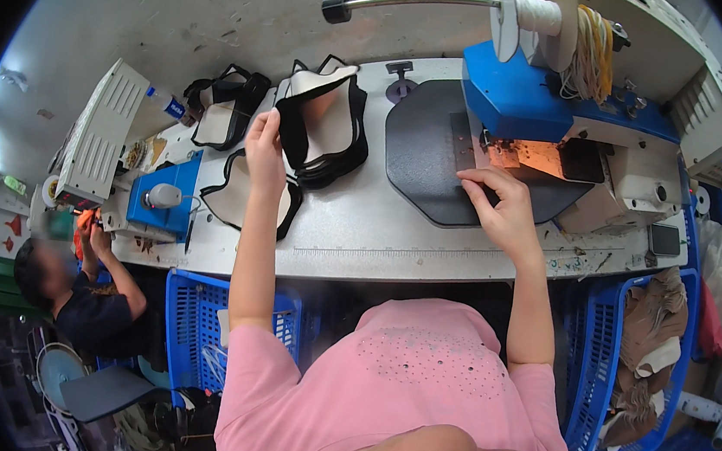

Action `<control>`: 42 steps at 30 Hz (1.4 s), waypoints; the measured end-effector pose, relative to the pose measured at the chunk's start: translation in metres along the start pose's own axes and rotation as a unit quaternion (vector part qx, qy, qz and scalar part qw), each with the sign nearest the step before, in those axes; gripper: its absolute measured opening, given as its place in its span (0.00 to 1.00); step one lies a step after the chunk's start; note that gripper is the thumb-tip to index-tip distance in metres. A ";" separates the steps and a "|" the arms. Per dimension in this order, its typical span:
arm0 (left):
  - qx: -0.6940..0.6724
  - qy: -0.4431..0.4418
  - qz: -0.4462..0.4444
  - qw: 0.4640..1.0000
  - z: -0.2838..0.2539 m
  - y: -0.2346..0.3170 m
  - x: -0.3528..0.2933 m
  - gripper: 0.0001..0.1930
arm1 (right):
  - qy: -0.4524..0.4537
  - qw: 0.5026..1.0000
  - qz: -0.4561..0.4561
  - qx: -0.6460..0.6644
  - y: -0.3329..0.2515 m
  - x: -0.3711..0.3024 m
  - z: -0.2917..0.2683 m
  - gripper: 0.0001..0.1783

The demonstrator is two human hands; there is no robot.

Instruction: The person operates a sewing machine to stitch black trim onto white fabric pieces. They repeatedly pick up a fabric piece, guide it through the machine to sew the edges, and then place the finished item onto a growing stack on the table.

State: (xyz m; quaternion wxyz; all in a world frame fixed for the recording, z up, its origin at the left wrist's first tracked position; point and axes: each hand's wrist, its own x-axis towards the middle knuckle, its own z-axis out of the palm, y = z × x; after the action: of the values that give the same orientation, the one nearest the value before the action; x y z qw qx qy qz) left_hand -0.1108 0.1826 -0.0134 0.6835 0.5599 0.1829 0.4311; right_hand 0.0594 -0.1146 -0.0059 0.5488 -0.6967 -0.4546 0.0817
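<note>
My left hand (pixel 266 148) is raised at the left edge of a stack of black-and-white curved fabric pieces (pixel 353 151). Its fingertips close on the black edge of the top piece (pixel 315 88), which bends upward with its pale side showing. Over the dark work plate (pixel 424 158) of the sewing machine (pixel 521 97), my right hand (pixel 502 206) has thumb and forefinger drawn together near the needle area. Anything between those fingers is too small to make out. A lamp casts orange light under the blue machine head.
More black-rimmed pieces (pixel 226 112) lie on the white table (pixel 358 256), left of the stack. A thread spool (pixel 538 15) stands above the machine. Blue baskets flank me; the right basket (pixel 595 370) holds brown pieces (pixel 648 357). A co-worker (pixel 101 305) sits at another machine leftward.
</note>
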 end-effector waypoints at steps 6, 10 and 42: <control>0.154 -0.391 0.043 0.906 0.087 0.021 -0.097 0.05 | 0.019 1.000 0.002 -0.019 -0.009 0.004 0.010 0.15; 0.268 -0.440 0.106 0.850 0.129 0.006 -0.137 0.03 | -0.022 0.964 -0.017 -0.265 -0.010 -0.008 0.009 0.16; 0.607 -0.342 0.342 0.631 0.195 -0.025 -0.078 0.16 | 0.079 0.978 0.057 -0.186 0.024 0.009 -0.013 0.18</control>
State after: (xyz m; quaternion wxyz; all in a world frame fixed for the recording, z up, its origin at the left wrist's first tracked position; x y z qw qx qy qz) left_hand -0.0017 0.0020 0.0056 0.0061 0.9780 -0.0476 0.2030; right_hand 0.0856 -0.1170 -0.0175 0.4383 -0.8157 -0.3765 -0.0284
